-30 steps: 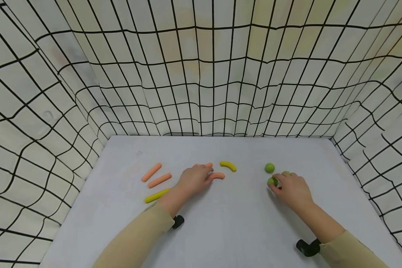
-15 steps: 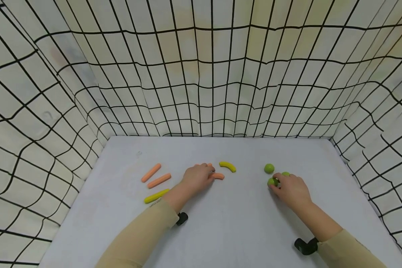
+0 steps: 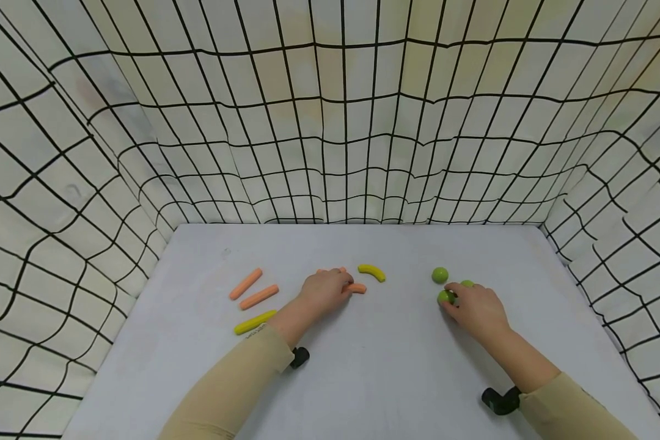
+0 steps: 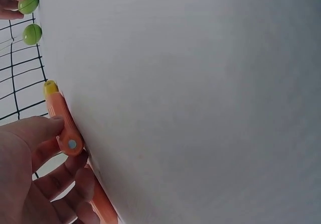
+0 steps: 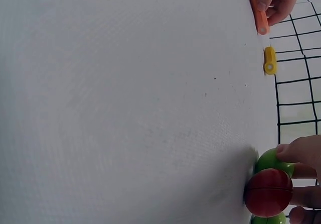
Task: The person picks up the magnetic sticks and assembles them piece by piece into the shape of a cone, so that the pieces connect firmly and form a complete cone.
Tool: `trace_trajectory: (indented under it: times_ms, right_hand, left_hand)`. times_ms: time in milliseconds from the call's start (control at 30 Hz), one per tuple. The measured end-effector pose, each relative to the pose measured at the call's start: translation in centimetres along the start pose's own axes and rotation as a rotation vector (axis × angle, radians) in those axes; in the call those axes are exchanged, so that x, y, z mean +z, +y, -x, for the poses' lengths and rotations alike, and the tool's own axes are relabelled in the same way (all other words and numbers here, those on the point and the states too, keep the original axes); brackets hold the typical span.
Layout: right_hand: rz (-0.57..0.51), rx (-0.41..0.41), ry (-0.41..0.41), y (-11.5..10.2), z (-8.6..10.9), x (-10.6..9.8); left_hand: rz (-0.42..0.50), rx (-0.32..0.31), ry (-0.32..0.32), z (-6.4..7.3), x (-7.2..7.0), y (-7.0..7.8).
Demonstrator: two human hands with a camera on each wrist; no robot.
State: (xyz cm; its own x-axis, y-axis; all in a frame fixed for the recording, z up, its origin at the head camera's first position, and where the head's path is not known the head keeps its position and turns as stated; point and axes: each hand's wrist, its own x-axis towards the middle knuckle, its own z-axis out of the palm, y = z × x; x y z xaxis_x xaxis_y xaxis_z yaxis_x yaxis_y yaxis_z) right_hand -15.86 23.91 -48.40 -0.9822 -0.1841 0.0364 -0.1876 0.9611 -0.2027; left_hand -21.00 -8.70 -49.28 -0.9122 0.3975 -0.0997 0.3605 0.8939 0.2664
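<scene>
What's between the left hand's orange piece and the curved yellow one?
In the head view, bare tabletop separates the orange piece from the yellow piece.

Got an orange stick [image 4: 68, 129] pinched, pale dot [image 4: 72, 144] on its end, plus a pinched green ball [image 5: 270, 161] right by a glossy, seamed red ball [image 5: 268, 194].

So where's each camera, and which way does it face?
Head: worn there, facing forward-down over the white table; left fingers, right fingers and both sleeves show.
Left wrist: worn there, facing an orange stick in the left fingers.
Right wrist: worn there, facing a green ball in the right fingers.
Shared by wrist views: stick, ball, left and right fingers.
</scene>
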Motion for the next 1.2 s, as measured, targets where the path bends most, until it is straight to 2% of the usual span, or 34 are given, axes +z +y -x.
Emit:
trace_trajectory:
  times_ms: [200,400,633,833,1000,1200]
  right_hand:
    - [-0.012,0.004,-0.018,0.3,-0.1,0.2]
    - [-0.021,-0.006,-0.025,0.4,-0.1,0.3]
    - [-0.021,-0.064,0.038,0.1,0.0,0.3]
    - [-0.032,-0.123,0.084,-0.9,-0.2,0.1]
    - [-0.027,-0.165,0.048,-1.9,-0.4,0.1]
    - [-0.035,-0.233,0.009,-3.4,-0.7,0.6]
  left_hand:
    - [0.022,-0.024,0.006,-0.1,0.2,0.0]
    - [-0.014,-0.034,0.002,0.1,0.1,0.0]
    - [-0.009,-0.063,-0.004,0.8,-0.3,0.2]
    - [-0.008,-0.089,0.031,1.7,-0.5,0.5]
    - [0.003,-0.116,0.037,2.9,-0.9,0.9]
    - [0.001,-0.149,0.011,4.1,-1.1,0.8]
